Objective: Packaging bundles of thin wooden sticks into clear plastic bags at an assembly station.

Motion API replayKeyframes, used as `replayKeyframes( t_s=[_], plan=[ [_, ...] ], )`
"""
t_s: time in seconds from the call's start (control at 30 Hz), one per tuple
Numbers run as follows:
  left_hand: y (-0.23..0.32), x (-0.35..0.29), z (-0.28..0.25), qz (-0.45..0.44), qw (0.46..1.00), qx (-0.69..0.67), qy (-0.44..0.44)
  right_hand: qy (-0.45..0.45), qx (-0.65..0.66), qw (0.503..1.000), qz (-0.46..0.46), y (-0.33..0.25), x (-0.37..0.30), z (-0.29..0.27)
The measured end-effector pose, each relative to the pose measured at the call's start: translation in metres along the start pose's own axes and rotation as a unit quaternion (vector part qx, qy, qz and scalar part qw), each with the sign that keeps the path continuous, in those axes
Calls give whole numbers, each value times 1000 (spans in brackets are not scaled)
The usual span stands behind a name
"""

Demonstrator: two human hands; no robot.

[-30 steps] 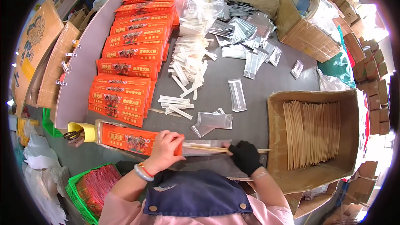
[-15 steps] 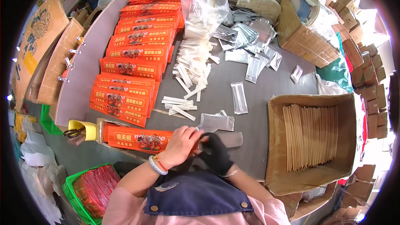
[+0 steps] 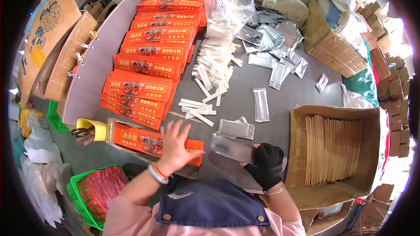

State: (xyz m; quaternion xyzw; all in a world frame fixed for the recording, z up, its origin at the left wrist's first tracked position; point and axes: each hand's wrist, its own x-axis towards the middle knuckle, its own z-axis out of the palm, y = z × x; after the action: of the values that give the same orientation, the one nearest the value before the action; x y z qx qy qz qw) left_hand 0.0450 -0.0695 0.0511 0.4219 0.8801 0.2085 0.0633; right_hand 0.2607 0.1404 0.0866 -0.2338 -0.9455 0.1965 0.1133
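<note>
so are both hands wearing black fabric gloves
No, the left hand is ungloved, and only the right hand wears a black fabric glove.

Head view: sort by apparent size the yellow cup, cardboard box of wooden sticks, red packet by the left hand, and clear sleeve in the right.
1. Cardboard box
2. Red packet
3. Unsure: yellow cup and clear sleeve look too alike to rank, the sleeve being blurred.

Tabletop (image 3: 238, 94): dark grey, crowded left and back from here.
Left side: red packets (image 3: 151, 50), overlapping in a long row.
Middle: white strips (image 3: 213, 63), heaped loosely.
Right of those: silvery packets (image 3: 267, 37), a spilling pile.
</note>
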Motion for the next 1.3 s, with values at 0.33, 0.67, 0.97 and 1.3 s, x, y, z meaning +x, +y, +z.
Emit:
replayKeyframes(
  t_s=[0.33,0.67,0.97,1.3],
  plan=[
    [-6,-12,25,-51,996,-51,-53,-103,-3,993,-56,-9,-2,21],
    [-5,-19,20,-15,992,-128,-3,-95,4,994,-45,-3,2,27],
    [-4,-22,31,3,994,-112,14,-93,-31,995,-29,-6,-17,3],
    [2,-18,20,-13,992,-115,-57,-50,43,993,-96,-25,-2,42]
  ],
)
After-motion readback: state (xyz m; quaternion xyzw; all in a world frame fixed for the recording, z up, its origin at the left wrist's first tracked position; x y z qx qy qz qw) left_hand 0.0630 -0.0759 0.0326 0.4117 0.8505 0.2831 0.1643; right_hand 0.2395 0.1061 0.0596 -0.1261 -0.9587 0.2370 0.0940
